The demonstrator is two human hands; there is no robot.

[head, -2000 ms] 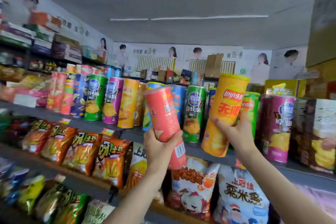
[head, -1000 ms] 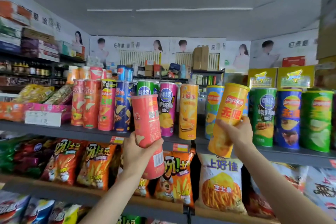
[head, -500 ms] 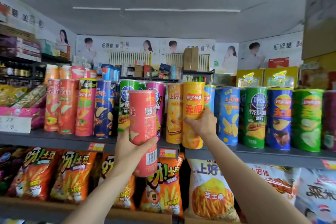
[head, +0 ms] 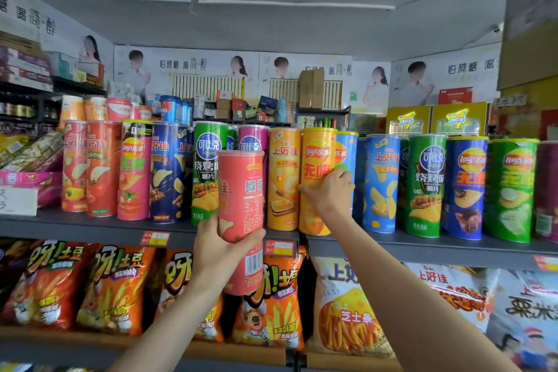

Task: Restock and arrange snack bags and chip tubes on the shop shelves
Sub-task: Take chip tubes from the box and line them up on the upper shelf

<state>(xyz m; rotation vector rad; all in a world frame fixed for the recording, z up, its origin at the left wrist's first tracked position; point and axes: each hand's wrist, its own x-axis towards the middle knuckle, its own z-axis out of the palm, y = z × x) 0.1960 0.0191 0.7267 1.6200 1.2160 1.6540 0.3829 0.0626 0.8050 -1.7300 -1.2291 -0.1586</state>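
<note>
While left hand [head: 219, 254] grips red tube [head: 240, 199], right hand [head: 330, 193] shelves yellow tube [head: 317, 157].

Chip tubes [head: 380, 184] stand upright in a row on the upper shelf [head: 90, 228], with snack bags [head: 114, 287] on the shelf directly below.

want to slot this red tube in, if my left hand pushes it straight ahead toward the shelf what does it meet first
Likely the green barbecue tube and purple tube directly behind the red tube that the left hand holds; depth is unclear.
</note>
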